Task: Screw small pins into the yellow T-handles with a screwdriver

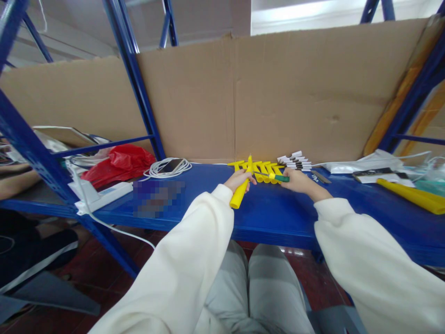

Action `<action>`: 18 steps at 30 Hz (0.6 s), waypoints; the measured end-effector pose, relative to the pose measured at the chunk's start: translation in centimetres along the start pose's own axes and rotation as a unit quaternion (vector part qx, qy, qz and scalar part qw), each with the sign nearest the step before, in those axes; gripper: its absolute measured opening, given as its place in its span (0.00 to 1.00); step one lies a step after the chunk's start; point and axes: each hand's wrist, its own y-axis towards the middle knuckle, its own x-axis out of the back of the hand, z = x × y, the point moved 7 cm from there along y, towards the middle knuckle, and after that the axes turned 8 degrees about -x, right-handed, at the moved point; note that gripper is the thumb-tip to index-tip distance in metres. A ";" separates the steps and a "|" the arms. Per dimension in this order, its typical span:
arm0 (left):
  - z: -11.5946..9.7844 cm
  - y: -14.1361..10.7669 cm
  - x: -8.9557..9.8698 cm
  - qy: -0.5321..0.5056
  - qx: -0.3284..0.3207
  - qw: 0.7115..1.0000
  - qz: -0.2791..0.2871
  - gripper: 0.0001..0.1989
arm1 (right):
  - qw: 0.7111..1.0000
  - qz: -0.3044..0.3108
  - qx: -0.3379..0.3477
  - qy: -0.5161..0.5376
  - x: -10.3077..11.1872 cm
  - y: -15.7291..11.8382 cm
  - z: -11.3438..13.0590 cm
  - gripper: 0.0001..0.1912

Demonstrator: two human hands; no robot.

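Observation:
My left hand (pixel 239 180) is wrapped round a yellow cone-shaped piece (pixel 238 196), its wide end toward me and its narrow tip pointing away. In my right hand (pixel 294 180) is a screwdriver (pixel 280 177) with a green and yellow handle. Its shaft points left and reaches the yellow piece by my left fingers; whether the tip is inside cannot be seen. Just behind my hands, several similar yellow pieces (pixel 266 178) lie in a row on the blue shelf top (pixel 271 215). Several white pieces with dark bands (pixel 295 161) lie behind my right hand.
On the left are a coiled white cable (pixel 151 170), a phone (pixel 171 165), a red bag (pixel 121 162) and a white power strip (pixel 107 196). A long yellow piece (pixel 413 195) lies right. Cardboard (pixel 299 93) stands behind. Another person's arm (pixel 17 181) shows far left.

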 end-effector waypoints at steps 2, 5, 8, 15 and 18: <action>0.0 0.0 0.1 0.002 0.002 1.000 -0.005 0.08 | 1.000 -0.003 0.007 0.006 0.0 -0.1 0.1 0.11; -0.1 0.0 0.2 0.007 0.001 1.000 -0.013 0.06 | 1.000 -0.006 0.018 0.023 0.1 -0.1 0.3 0.08; -0.2 -0.1 0.2 0.016 0.001 1.000 -0.017 0.07 | 0.999 0.005 0.019 0.025 0.0 0.0 0.3 0.05; -0.1 -0.1 0.2 0.031 0.000 0.999 -0.016 0.09 | 1.000 -0.012 0.026 0.013 -0.1 0.1 0.1 0.13; 0.0 -0.1 0.3 0.031 0.001 0.999 -0.017 0.09 | 0.999 -0.002 0.023 0.022 -0.1 -0.1 0.3 0.09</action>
